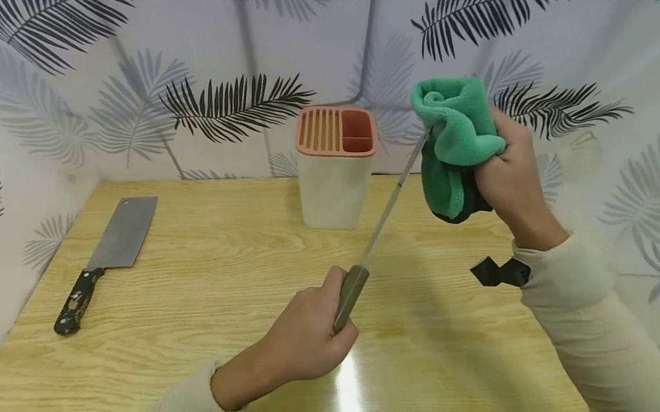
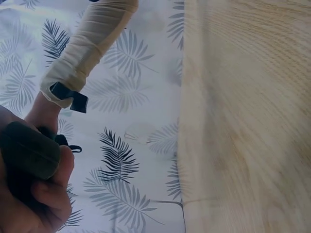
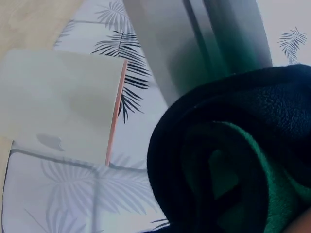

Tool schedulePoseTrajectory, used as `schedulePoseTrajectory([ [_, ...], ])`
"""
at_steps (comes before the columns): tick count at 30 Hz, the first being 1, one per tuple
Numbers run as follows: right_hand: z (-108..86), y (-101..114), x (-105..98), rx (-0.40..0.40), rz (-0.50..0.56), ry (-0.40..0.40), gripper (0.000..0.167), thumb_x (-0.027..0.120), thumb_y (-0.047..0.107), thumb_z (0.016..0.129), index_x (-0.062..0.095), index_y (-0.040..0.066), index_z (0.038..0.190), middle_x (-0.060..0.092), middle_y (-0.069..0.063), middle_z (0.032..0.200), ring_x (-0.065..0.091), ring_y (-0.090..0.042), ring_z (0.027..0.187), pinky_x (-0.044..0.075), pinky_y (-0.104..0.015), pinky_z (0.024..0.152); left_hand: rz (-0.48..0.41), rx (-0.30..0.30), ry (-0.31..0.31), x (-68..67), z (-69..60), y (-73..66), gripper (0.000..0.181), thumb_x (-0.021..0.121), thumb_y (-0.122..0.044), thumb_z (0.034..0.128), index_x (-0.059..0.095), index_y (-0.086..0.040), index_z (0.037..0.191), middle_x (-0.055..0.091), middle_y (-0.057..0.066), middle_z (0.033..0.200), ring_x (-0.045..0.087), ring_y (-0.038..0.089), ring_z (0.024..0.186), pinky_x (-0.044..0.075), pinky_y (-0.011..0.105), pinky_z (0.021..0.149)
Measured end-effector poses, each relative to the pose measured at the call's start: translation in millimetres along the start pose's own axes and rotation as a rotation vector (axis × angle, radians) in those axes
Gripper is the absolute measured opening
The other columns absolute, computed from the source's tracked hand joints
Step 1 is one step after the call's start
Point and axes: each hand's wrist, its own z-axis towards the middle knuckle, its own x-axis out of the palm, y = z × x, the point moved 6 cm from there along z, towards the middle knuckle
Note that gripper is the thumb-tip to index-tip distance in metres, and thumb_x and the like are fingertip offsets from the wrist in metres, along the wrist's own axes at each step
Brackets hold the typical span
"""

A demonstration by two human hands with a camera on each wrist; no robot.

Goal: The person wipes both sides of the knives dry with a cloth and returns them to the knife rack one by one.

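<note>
My left hand grips the olive-green handle of a long knife, whose blade slants up and to the right. Up at the right, my right hand holds a bunched green cloth with a dark underside against the blade's far end, which the cloth hides. In the left wrist view the fingers of my left hand curl round the handle. The right wrist view shows the wide blade running to the folded cloth.
A white knife block with a pink slotted top stands at the back of the wooden table. On the left lies a cleaver with a dark handle. Behind hangs a leaf-patterned sheet.
</note>
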Motion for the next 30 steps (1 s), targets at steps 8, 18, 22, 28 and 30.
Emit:
schedulePoseTrajectory([
  [8, 3.9, -18.8, 2.4, 0.14, -0.04, 0.077, 0.019, 0.046, 0.024, 0.106, 0.062, 0.027, 0.097, 0.058, 0.012, 0.097, 0.053, -0.009, 0.092, 0.044, -0.022, 0.081, -0.01, 0.03, -0.022, 0.1, -2.1, -2.0, 0.031, 0.049, -0.004, 0.0788, 0.045, 0.0, 0.109, 0.034, -0.011, 0.057, 0.026, -0.004, 0.043, 0.026, 0.01, 0.041],
  [18, -9.4, -11.9, 13.2, 0.019, -0.268, 0.048, 0.021, 0.057, 0.018, 0.099, 0.064, 0.005, 0.114, 0.055, 0.0, 0.088, 0.05, -0.011, 0.077, 0.038, -0.025, 0.072, 0.044, 0.028, -0.047, -3.6, 3.1, 0.2, 0.032, 0.05, -0.003, 0.0782, 0.046, 0.002, 0.109, 0.035, -0.01, 0.056, 0.025, -0.004, 0.042, 0.023, 0.009, 0.039],
  [22, -19.6, 11.6, 20.0, -0.211, -0.381, -0.071, 0.024, 0.062, 0.012, 0.091, 0.065, 0.0, 0.112, 0.06, -0.016, 0.092, 0.051, -0.023, 0.08, 0.041, -0.034, 0.073, 0.027, 0.005, -0.047, -5.5, 4.0, 1.4, 0.032, 0.05, -0.003, 0.0797, 0.045, 0.002, 0.111, 0.039, -0.007, 0.056, 0.03, -0.002, 0.041, 0.026, 0.011, 0.038],
  [28, -49.2, 38.0, 47.1, -0.52, -0.608, -0.084, 0.06, 0.061, 0.0, 0.074, 0.065, 0.013, 0.132, 0.067, -0.021, 0.111, 0.069, -0.038, 0.093, 0.057, -0.053, 0.061, -0.062, -0.043, -0.047, -9.4, 3.9, 3.3, 0.024, 0.049, -0.003, 0.0814, 0.044, -0.001, 0.105, 0.038, -0.008, 0.056, 0.031, -0.002, 0.041, 0.028, 0.012, 0.04],
  [30, -62.9, 43.4, 61.2, -0.626, -0.65, -0.003, 0.066, 0.064, -0.004, 0.069, 0.066, 0.015, 0.132, 0.066, -0.02, 0.113, 0.07, -0.038, 0.094, 0.057, -0.05, 0.054, -0.087, -0.049, -0.087, -12.8, 3.9, 4.7, 0.023, 0.05, -0.003, 0.0818, 0.045, -0.002, 0.105, 0.037, -0.008, 0.055, 0.03, -0.002, 0.041, 0.028, 0.012, 0.04],
])
